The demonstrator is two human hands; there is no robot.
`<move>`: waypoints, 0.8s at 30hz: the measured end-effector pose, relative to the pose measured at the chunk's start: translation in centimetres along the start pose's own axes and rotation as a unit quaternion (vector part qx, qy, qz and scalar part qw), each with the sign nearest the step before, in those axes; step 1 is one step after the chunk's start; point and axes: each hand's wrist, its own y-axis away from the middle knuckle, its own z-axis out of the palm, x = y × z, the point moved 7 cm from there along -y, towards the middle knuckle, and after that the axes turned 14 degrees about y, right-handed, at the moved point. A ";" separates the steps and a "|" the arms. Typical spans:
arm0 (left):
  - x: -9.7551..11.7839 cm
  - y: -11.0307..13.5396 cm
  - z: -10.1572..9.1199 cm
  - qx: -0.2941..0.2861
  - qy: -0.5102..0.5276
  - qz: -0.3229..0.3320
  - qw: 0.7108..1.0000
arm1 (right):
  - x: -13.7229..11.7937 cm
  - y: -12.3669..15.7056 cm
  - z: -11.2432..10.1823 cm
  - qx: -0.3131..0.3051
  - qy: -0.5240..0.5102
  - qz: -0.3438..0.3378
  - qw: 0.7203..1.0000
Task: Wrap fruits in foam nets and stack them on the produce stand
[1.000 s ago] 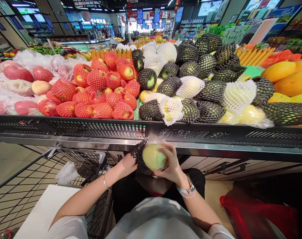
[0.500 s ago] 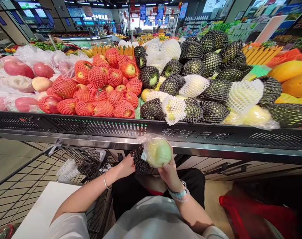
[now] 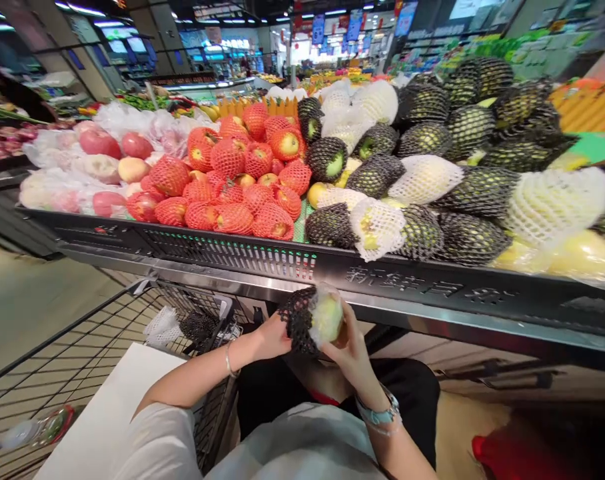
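Note:
I hold a pale green fruit (image 3: 327, 318) wrapped in thin clear plastic, just below the edge of the produce stand (image 3: 432, 290). My right hand (image 3: 350, 350) grips the fruit from below and the right. My left hand (image 3: 270, 337) pinches a black foam net sleeve (image 3: 297, 320) that covers the fruit's left side. Both hands are closed. A bracelet sits on my left wrist and a watch on my right.
A wire shopping cart (image 3: 82, 363) stands at my left with a white board (image 3: 97, 417), a white net (image 3: 162, 327) and a black net (image 3: 197, 325) in it. The stand holds red-netted apples (image 3: 232, 180), bagged apples (image 3: 97, 160) and black- and white-netted fruit (image 3: 432, 173).
The view has swung left. The black net sleeve now covers more of the fruit's left side, and my right hand has turned the fruit within it.

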 end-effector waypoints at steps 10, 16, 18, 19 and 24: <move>1.6 0.1 0.6 -0.030 -0.055 0.058 0.996 | 2.2 -0.6 0.5 -0.066 0.088 -0.061 0.992; 0.3 0.0 0.1 -0.015 -0.067 0.030 0.997 | 3.9 -1.5 0.0 0.001 -0.058 0.052 0.997; 0.3 0.2 0.5 -0.034 -0.081 0.051 0.995 | 5.5 -1.2 1.0 -0.010 -0.202 0.158 0.966; 0.2 0.3 0.9 -0.048 -0.092 0.059 0.993 | 6.0 -1.0 1.6 -0.016 -0.249 0.199 0.948; 0.5 0.9 1.6 -0.087 -0.148 0.071 0.983 | 6.1 -0.2 3.1 -0.056 -0.284 0.235 0.928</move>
